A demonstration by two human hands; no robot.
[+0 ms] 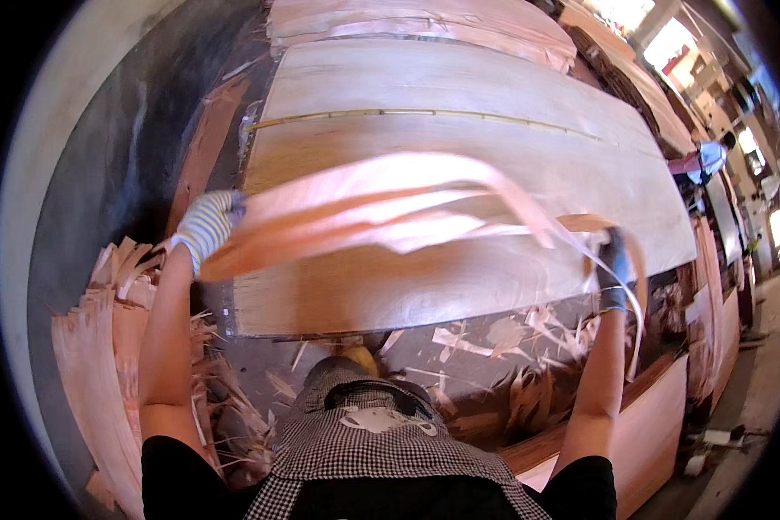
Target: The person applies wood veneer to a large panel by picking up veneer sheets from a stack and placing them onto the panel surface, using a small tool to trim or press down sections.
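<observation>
A thin, torn sheet of pinkish wood veneer [381, 212] hangs in the air, blurred, above a stack of pale veneer sheets [459, 130]. My left hand [206, 224], in a striped work glove, grips the sheet's left end. My right hand [614, 264], in a dark glove, holds the right end, where narrow strips curl down. Both arms are stretched out over the stack's near edge.
Veneer scraps and splinters [494, 364] litter the dark floor below the stack. A pile of curled reddish veneer [95, 364] lies at the left. More reddish sheets [633, 433] lean at the lower right. Another person [711, 160] stands at the far right by further stacks.
</observation>
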